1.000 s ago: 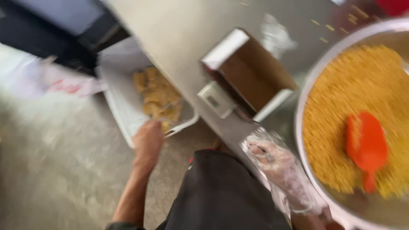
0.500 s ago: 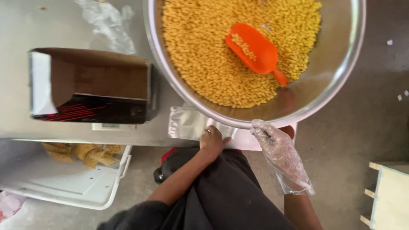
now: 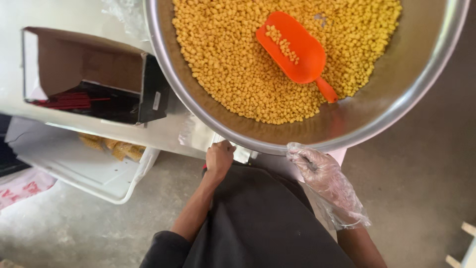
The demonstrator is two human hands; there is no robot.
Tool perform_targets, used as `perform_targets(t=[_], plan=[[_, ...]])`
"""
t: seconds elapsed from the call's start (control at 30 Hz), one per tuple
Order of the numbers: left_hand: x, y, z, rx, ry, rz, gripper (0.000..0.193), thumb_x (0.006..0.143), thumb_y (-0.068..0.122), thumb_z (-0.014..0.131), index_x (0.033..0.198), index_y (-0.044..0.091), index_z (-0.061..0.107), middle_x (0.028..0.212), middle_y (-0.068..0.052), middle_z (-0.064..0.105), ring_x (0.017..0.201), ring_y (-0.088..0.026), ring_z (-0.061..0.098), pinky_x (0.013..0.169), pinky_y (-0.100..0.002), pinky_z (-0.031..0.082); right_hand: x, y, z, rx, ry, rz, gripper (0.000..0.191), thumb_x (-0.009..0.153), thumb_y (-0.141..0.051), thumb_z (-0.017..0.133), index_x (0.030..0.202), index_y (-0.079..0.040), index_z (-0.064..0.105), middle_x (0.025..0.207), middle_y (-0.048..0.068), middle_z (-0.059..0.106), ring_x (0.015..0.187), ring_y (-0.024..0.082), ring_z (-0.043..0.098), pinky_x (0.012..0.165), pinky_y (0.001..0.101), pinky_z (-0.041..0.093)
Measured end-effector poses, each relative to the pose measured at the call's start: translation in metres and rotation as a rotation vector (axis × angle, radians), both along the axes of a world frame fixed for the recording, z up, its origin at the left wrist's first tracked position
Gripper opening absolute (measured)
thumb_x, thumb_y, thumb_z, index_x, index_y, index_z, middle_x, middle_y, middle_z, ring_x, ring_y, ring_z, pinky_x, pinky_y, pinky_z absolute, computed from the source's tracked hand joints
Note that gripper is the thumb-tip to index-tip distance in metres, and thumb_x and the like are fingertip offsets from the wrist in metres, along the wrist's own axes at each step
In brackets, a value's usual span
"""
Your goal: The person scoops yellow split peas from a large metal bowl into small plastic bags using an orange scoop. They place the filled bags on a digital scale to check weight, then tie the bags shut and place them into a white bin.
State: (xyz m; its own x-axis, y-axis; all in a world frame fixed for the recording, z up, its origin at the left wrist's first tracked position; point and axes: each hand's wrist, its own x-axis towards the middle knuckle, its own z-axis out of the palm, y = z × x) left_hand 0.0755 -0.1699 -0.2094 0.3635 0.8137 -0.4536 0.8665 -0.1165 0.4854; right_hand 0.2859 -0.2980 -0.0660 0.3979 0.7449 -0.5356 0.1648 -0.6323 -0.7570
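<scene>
A big steel bowl point(image 3: 426, 74) of small yellow puffed bits fills the top of the view, with an orange plastic scoop point(image 3: 292, 47) lying in them. My left hand point(image 3: 219, 158) is bare and closed at the table edge just under the bowl's rim, gripping the lower edge of a clear plastic bag point(image 3: 196, 135). My right hand point(image 3: 317, 171) wears a loose clear plastic glove and hangs just below the bowl's rim, its fingers loosely bent with nothing seen in them. My dark apron is below both hands.
An open cardboard box point(image 3: 89, 69) with thin red sticks inside lies on the pale table point(image 3: 64, 20) to the left. Under the table a white bin point(image 3: 79, 168) on the concrete floor holds yellow snack pieces.
My left hand has come up from the white bin on the floor to the table edge and closed on the bag. The gloved right hand has stayed under the bowl's rim.
</scene>
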Motion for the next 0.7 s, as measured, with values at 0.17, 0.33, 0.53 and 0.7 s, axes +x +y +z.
perform_targets(t=[0.17, 0.33, 0.53, 0.7], plan=[[-0.008, 0.009, 0.027, -0.041, -0.140, 0.052, 0.043, 0.080, 0.040, 0.083, 0.071, 0.001, 0.064, 0.067, -0.019, 0.067, 0.065, -0.040, 0.066, 0.061, -0.051, 0.051, -0.008, 0.019, -0.009, 0.180, 0.096, 0.220, 0.026, 0.095, -0.021, 0.067, 0.116, -0.007, 0.074, 0.121, 0.007, 0.076, 0.110, 0.018, 0.072, 0.094, 0.0318, 0.058], [-0.042, -0.011, 0.056, -0.078, -0.161, 0.062, 0.051, 0.083, 0.044, 0.082, 0.063, 0.002, 0.062, 0.060, -0.018, 0.064, 0.058, -0.039, 0.065, 0.058, -0.048, 0.050, -0.051, 0.039, -0.016, 0.259, 0.028, 0.454, 0.028, 0.094, -0.028, 0.073, 0.110, -0.005, 0.074, 0.101, 0.008, 0.077, 0.092, 0.019, 0.072, 0.081, 0.0343, 0.058], [-0.076, -0.029, 0.085, 0.083, -0.482, -0.117, 0.017, 0.077, 0.022, 0.076, 0.083, 0.008, 0.070, 0.076, -0.012, 0.070, 0.073, -0.036, 0.068, 0.063, -0.045, 0.052, -0.099, 0.065, -0.022, 0.050, 0.415, 0.403, 0.019, 0.094, -0.018, 0.068, 0.103, -0.002, 0.071, 0.080, 0.005, 0.072, 0.074, 0.008, 0.062, 0.066, 0.0292, 0.055], [-0.092, -0.003, 0.088, -0.269, -0.578, -0.182, 0.021, 0.085, 0.021, 0.075, 0.082, 0.003, 0.064, 0.070, -0.013, 0.063, 0.064, -0.029, 0.063, 0.061, -0.041, 0.050, -0.113, 0.077, -0.021, -0.094, 0.323, 0.347, 0.014, 0.090, -0.007, 0.060, 0.093, -0.001, 0.072, 0.065, 0.004, 0.065, 0.059, 0.009, 0.058, 0.055, 0.0312, 0.050]])
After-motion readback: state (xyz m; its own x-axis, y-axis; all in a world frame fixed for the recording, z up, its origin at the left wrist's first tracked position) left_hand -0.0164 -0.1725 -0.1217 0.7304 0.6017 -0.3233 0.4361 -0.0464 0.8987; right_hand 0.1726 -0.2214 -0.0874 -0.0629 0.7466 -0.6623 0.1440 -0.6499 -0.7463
